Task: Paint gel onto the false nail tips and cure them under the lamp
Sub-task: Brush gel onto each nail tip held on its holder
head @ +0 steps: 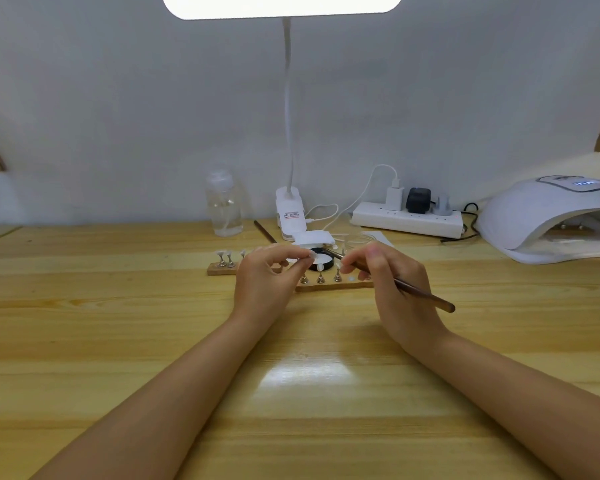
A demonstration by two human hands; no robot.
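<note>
Brush (420, 292) handle toward near-right.

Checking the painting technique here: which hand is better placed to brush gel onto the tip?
The right hand: it grips the brush, bristle end toward the nail tip pinched by the left hand.

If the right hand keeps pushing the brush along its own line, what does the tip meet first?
Probably the black gel pot just past the right hand; the brush points up-left at it. Depth is unclear, so it might touch the nail tip held by the left hand instead.

table (118, 341): glossy wood | brush (426, 296): wood handle | curing lamp (520, 216): white plastic
</note>
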